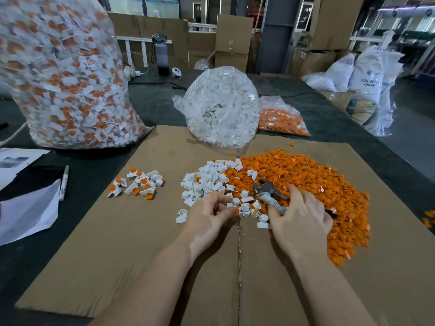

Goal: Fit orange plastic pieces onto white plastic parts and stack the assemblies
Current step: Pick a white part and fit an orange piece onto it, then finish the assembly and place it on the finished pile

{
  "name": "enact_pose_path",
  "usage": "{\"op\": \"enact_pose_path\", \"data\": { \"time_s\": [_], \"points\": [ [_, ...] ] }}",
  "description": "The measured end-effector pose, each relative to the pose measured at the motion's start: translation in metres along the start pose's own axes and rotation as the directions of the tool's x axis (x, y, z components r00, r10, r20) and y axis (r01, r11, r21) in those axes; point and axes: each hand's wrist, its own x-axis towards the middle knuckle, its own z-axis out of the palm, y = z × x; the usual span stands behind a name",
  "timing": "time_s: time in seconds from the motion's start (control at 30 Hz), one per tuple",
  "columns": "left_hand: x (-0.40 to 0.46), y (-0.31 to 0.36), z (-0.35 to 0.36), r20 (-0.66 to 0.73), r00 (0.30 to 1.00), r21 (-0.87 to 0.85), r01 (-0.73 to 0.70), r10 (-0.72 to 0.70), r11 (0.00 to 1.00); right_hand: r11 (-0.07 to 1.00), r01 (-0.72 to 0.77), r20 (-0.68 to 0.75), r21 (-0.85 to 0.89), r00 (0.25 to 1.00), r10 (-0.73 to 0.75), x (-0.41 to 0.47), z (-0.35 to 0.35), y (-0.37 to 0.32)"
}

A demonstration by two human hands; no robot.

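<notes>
Both hands working at the seam of the piles, mid-cardboard.

Left hand (207, 215) pinches an orange piece (236, 210) by the white parts (207, 182); right hand (301, 215) curls round pliers (268, 191), grip unclear. Finished assemblies (136, 183) wait toward the left edge; a loose pinch could drop it among the orange pieces (306, 182).

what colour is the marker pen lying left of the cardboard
White body with a dark cap, the marker pen shows best in the head view, lying beside the papers.

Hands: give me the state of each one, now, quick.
Left hand: fingers pinched shut on a small orange piece.
Right hand: fingers curled around the handle of the metal pliers lying on the orange pile.
</notes>
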Motion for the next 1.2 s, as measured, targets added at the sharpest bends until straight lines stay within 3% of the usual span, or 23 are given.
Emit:
{"op": "enact_pose_path", "data": {
  "time_s": [0.1,0.17,0.3,0.4,0.7,0.83,0.97,1.2],
  "points": [
    [0.000,0.001,0.000,-0.003,1.000,0.004,-0.004,0.004,1.000,0.985,-0.064,0.245,-0.158,0.964,0.102,0.014,-0.007,0.009],
    [0.000,0.001,0.000,-0.004,1.000,0.010,-0.012,0.012,1.000,0.978,-0.045,0.305,-0.204,0.946,0.107,0.018,-0.009,0.011],
    [0.000,0.001,-0.001,-0.012,1.000,0.015,-0.013,0.013,1.000,0.965,0.029,0.280,-0.262,0.959,0.047,0.018,-0.011,0.012],
    [-0.001,0.002,-0.002,-0.013,1.000,-0.036,-0.003,0.002,0.999,0.978,0.066,0.244,-0.198,0.970,-0.016,0.018,-0.015,0.011],
    [0.000,0.004,-0.003,-0.013,0.999,-0.145,0.036,-0.038,0.989,0.977,0.089,0.320,-0.194,0.947,-0.023,0.023,-0.029,0.002],
    [0.005,0.008,-0.003,-0.051,0.992,-0.335,0.092,-0.116,0.938,0.993,0.114,0.354,0.002,0.929,-0.108,0.018,-0.039,-0.006],
    [0.010,0.014,-0.002,-0.071,0.980,-0.472,0.132,-0.187,0.872,0.966,0.044,0.500,0.253,0.849,-0.170,0.013,-0.048,-0.017],
    [0.018,0.020,-0.001,-0.093,0.967,-0.494,0.161,-0.237,0.854,0.915,-0.063,0.656,0.400,0.716,-0.238,0.004,-0.056,-0.028]
  ]
}}
